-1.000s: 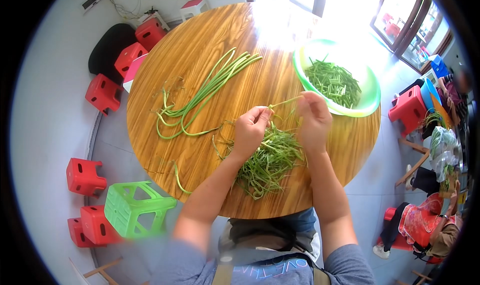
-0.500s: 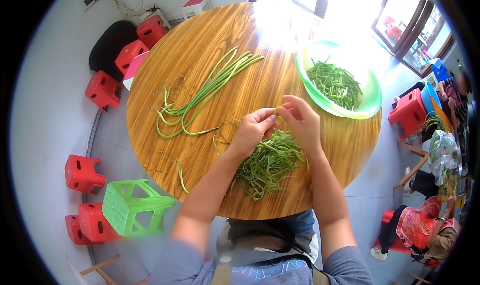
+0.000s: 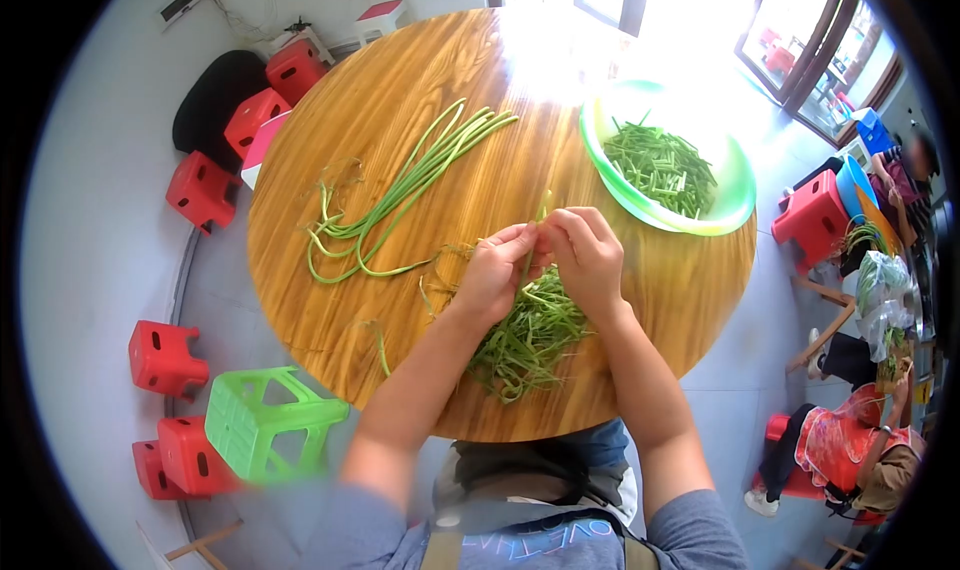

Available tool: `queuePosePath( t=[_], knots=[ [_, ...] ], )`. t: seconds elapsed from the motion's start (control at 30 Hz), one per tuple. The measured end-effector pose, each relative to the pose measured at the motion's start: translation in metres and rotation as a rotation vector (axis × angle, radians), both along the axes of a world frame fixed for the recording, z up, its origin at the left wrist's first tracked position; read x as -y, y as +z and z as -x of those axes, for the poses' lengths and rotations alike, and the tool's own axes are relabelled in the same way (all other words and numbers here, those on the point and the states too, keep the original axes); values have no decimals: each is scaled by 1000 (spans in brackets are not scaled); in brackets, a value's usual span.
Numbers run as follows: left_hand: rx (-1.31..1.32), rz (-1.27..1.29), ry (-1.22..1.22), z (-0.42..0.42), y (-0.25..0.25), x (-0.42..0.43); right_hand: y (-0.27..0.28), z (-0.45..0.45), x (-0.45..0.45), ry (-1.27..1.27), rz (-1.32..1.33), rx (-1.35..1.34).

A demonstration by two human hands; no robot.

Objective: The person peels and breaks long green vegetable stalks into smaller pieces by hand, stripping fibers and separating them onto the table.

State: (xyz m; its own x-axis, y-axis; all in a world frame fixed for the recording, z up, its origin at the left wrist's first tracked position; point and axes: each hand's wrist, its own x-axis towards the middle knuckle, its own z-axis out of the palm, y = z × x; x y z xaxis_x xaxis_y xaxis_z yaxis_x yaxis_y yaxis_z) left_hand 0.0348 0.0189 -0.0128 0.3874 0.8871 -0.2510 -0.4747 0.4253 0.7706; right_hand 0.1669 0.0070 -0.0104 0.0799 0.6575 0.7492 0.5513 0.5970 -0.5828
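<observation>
My left hand (image 3: 495, 273) and my right hand (image 3: 583, 262) meet above the table, both with fingers pinched on a green garlic scape (image 3: 544, 206). One end of the scape sticks up past the fingertips; part of it is hidden by the hands. Beneath them lies a loose heap of thin green trimmings (image 3: 535, 342). To the left, a bundle of long garlic scapes (image 3: 415, 185) rests on the wood, with curled ends toward me. Short cut pieces (image 3: 660, 168) fill part of a green plastic basin (image 3: 733, 222) at the right.
The round wooden table (image 3: 680, 305) stands in front of me. A green stool (image 3: 232, 420) and several red stools (image 3: 168, 358) are on the left. At the far right, a seated person in a red patterned apron (image 3: 835, 450) is near a bench with bagged greens (image 3: 882, 292).
My right hand has lowered slightly and moved closer to my left. More of the scape now shows upright between the fingertips. The whole view has shifted a little.
</observation>
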Motion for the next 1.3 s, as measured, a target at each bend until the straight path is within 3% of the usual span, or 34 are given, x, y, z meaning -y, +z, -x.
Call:
queuePosePath(
  t=[0.17, 0.27, 0.3, 0.43, 0.57, 0.77, 0.87, 1.0, 1.3],
  knots=[
    [100, 77, 178, 14, 0, -13, 20, -7, 10, 398, 338, -176],
    [229, 92, 98, 31, -3, -23, 30, -23, 16, 809, 785, -432],
    [220, 107, 118, 32, -1, -25, 39, -27, 18, 929, 843, -404],
    [200, 72, 66, 33, 2, -25, 38, -31, 14, 993, 858, -238],
    [187, 72, 73, 31, 3, -20, 31, -30, 12, 932, 930, -396],
    [141, -13, -39, 30, 4, -20, 2, -40, -8, 713, 656, -894],
    [5, -25, -111, 21, 14, -11, 11, -32, -8, 467, 752, -873],
    [-39, -53, -130, 15, 11, -7, 6, -29, -11, 475, 858, -911],
    [-150, -89, -150, 9, 11, -3, 7, -27, -10, 506, 802, -774]
  ],
)
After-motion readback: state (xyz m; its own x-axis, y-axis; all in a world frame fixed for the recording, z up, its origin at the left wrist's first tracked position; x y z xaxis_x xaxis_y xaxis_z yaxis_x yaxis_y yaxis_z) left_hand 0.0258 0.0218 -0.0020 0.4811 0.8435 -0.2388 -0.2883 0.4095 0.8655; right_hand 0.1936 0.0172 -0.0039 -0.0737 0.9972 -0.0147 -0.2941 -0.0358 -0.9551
